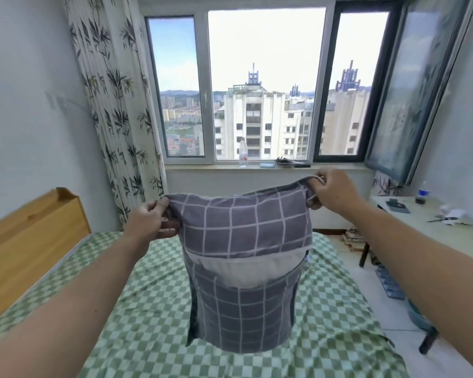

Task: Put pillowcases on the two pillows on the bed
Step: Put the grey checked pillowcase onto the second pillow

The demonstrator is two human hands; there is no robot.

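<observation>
My fingers (159, 207): both hands pinching pillowcase (243, 225) top corners (pillow (246, 271) half-exposed); risk: uneven shaking slips pillow onto bed (153, 309).

A wide window (265, 85) fills the far wall, bright with daylight and looking onto pale apartment towers; its right sash (415, 85) stands swung open into the room. A leaf-printed curtain (112, 105) hangs at its left, and a plastic bottle (243, 154) stands on the sill (202, 167). A wooden headboard (30, 230) stands at left (against a pale wall), a cluttered tabletop (421, 225) at right.
</observation>
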